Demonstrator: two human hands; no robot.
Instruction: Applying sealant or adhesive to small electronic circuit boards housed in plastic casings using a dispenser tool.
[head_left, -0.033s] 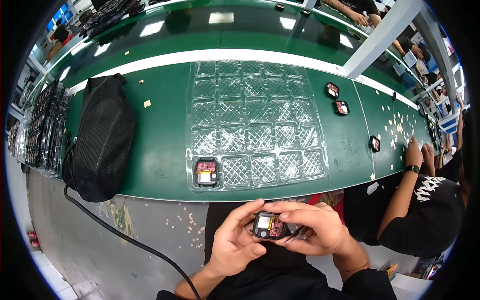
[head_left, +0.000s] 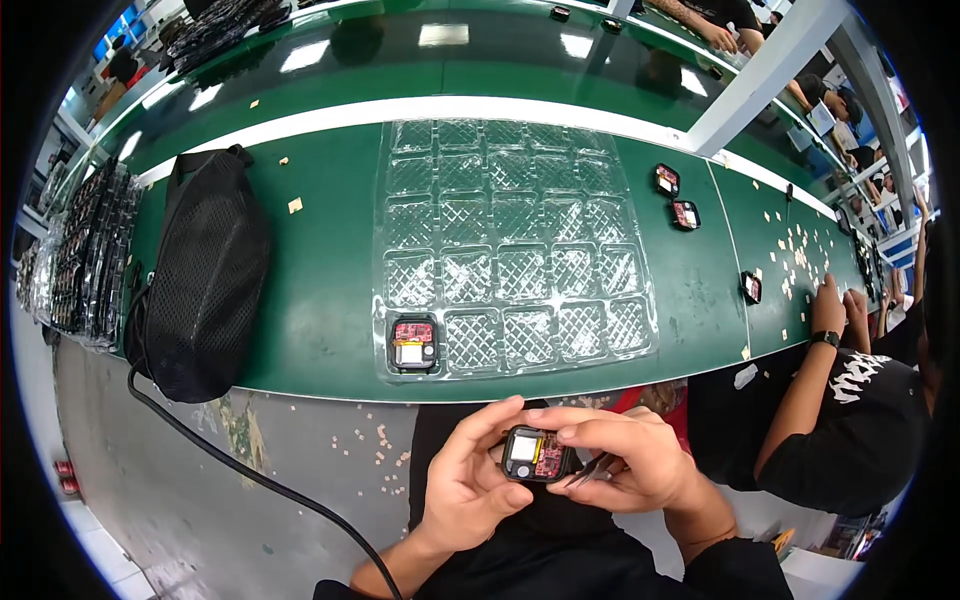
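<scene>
Above my lap, just off the table's near edge, I hold a small square black housing, its open face up with a red circuit board and a silver-white block with a yellow edge inside. My left hand is closed around its left side, thumb at the lower edge and fingers at the top. My right hand is closed on dark metal tweezers, with its index finger at the housing's upper right. The tweezers' tips are hard to make out. A similar housing sits in the near left pocket of a clear plastic tray.
A black mesh bag with a black cable lies left, beside stacked trays. More open housings lie to the right. Small tan pieces are scattered near a co-worker's hands. A metal post rises at the back right.
The housing has tilted and shifted very slightly in my hands. Otherwise both hands keep their grip, and the table looks the same.
</scene>
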